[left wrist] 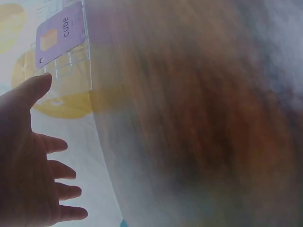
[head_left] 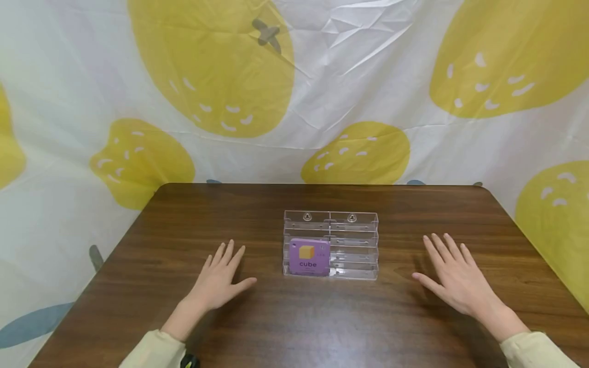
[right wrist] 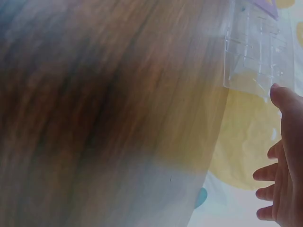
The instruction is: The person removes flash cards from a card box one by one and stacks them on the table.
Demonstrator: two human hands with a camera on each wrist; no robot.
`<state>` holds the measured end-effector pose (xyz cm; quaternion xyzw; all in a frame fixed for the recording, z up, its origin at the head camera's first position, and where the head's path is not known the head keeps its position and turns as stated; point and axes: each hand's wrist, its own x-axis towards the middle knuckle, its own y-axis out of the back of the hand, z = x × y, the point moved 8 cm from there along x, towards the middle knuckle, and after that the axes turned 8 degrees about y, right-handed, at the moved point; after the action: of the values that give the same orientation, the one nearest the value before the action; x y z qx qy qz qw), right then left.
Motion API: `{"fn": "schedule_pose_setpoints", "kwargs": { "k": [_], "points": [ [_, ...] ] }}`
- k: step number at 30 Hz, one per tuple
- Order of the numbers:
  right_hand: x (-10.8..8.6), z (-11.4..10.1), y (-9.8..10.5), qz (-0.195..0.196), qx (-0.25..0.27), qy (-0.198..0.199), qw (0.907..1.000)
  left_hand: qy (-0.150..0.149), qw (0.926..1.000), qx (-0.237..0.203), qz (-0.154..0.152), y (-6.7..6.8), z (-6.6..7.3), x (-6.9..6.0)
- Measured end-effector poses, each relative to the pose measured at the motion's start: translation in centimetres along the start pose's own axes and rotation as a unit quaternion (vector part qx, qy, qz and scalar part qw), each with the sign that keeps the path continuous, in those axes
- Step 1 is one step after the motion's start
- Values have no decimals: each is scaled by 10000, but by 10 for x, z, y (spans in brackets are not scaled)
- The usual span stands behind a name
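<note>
A clear plastic rack with two columns of stepped pockets stands at the middle of the brown table. In its lower left pocket is a purple card with a yellow cube picture and the word "cube". The left hand is to the rack's left, palm down, fingers spread, holding nothing. On the other side, the right hand lies likewise spread and holds nothing. Both wrist views show the hands apart from the rack, with the card in the left one and the rack in the right one.
The wooden table has rounded far corners. Behind it hangs a white cloth printed with large yellow fruit shapes. Light sleeves reach over the near edge of the view, with a dark object at the left wrist.
</note>
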<state>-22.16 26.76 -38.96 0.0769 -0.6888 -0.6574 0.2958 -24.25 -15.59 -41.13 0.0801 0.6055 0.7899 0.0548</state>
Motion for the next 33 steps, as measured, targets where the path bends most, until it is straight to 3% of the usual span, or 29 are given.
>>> {"fn": "schedule_pose_setpoints", "kwargs": {
  "k": [11, 19, 33],
  "points": [
    [4, -6, 2, 47, 8, 101, 9999, -60, 9998, -161, -91, 0, 6, -1],
    [13, -13, 5, 349, 16, 299, 9989, -89, 9990, -390, -207, 0, 12, 0],
    [31, -24, 3, 499, 576, 421, 9962, -310, 9962, -778, -232, -3, 24, 4]
  ]
}}
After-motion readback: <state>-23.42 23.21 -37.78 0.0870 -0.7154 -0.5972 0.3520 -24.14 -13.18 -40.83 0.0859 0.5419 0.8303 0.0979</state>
